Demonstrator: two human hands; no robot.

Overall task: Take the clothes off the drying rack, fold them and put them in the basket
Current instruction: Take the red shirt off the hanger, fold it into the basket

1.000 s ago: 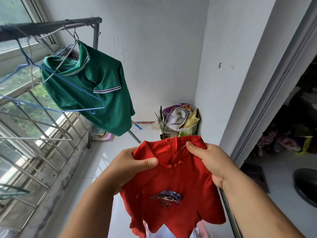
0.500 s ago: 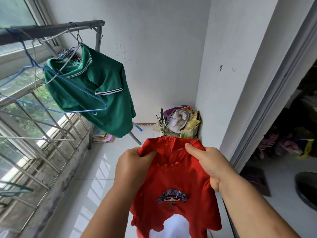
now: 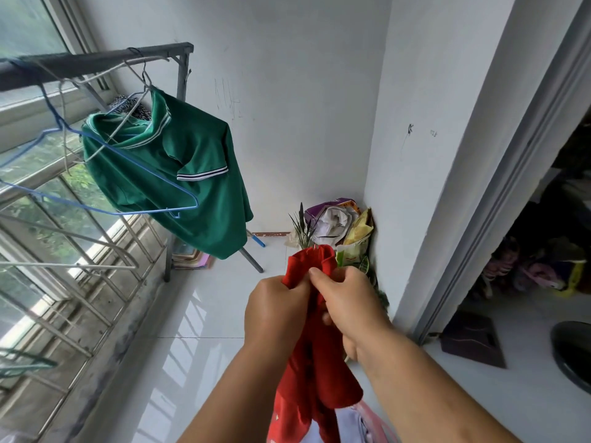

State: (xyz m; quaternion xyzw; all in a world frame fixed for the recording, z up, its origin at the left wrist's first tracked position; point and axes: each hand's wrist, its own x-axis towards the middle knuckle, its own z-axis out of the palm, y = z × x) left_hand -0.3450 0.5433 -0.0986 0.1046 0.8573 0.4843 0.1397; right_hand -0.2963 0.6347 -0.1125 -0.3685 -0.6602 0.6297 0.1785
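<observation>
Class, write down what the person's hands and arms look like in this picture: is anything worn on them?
The left hand and the right hand are bare: no gloves, and no ring, watch or bracelet shows. The left forearm and the right forearm are bare too; no sleeve is in view.

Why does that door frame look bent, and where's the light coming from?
Head view: the wide-angle lens slants and bows the door frame. Head view again: daylight enters through the window on the left, leaving bright patches on the floor tiles; the red garment looks sharp.
</observation>
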